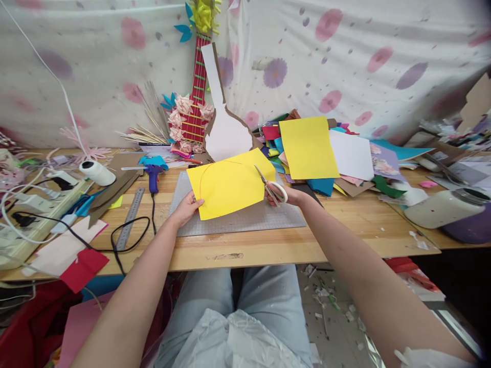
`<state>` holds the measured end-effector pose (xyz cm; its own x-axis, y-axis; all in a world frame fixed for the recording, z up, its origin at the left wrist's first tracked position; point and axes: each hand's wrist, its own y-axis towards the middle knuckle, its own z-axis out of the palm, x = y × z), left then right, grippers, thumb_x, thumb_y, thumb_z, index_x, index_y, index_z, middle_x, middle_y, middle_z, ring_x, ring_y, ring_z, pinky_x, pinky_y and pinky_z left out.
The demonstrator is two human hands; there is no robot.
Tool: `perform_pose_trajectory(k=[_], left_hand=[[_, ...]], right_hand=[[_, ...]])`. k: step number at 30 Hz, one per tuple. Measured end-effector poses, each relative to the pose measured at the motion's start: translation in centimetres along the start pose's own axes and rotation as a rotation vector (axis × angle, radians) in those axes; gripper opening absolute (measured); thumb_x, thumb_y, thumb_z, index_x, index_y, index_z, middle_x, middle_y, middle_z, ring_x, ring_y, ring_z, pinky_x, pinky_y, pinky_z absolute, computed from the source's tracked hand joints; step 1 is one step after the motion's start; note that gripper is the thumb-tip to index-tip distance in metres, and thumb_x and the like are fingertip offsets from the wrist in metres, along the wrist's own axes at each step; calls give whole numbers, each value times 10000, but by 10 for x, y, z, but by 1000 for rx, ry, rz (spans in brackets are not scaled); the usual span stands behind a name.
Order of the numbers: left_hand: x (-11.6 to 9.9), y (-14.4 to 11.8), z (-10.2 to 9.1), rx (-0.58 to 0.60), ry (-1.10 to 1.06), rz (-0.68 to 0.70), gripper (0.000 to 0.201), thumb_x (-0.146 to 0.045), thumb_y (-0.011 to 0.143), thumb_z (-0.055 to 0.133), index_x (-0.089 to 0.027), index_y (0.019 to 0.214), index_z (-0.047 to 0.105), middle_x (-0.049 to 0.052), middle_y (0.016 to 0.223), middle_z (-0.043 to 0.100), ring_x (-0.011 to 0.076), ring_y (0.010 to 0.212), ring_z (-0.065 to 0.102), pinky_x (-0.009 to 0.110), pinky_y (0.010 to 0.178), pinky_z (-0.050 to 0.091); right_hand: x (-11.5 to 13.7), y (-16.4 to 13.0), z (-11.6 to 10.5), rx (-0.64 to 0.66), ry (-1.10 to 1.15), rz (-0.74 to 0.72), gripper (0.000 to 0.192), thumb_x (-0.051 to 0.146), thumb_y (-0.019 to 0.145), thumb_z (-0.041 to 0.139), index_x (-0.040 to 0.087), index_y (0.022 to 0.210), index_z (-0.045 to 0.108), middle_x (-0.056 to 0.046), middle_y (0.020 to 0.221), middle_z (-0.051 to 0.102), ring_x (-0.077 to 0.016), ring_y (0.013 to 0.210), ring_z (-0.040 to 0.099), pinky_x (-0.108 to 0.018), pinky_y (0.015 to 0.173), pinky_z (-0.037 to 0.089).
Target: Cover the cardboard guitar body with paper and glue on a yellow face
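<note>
While left hand (187,207) grips yellow sheet (230,183), right hand (286,194) holds scissors (268,185), white jar (445,207) capped

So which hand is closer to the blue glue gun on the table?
Left. The left hand holds the yellow sheet's left edge, just right of the glue gun. The right hand, with the scissors, is across the sheet, farther away.

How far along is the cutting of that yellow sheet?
Done: a red curve is drawn on the yellow sheet. In hand: the left hand holds its edge while the right hand sets open scissors at the opposite edge. Left: the outline looks uncut.
</note>
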<state>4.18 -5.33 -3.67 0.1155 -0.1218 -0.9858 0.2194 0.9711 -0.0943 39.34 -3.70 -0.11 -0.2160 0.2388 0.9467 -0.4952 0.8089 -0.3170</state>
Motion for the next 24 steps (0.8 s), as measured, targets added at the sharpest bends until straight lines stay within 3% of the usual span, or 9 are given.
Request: perform_pose_trajectory(k=[13, 24], left_hand=[[2, 0, -1, -3, 3, 11, 635, -336, 578, 773, -182, 1132, 505, 75, 941, 691, 178, 701, 656, 269, 576, 513], [3, 2, -3, 7, 2, 6, 622, -311, 576, 770, -176, 1127, 516, 74, 931, 694, 191, 724, 663, 294, 630, 524]], right_hand=[[5, -6, 7, -49, 2, 33, 522, 694, 718, 504, 172, 723, 476, 28, 547, 416, -97, 458, 427, -236, 437, 308], [-4, -9, -4, -61, -45, 49, 508, 677, 720, 522, 172, 743, 477, 36, 549, 404, -81, 445, 407, -216, 415, 283]])
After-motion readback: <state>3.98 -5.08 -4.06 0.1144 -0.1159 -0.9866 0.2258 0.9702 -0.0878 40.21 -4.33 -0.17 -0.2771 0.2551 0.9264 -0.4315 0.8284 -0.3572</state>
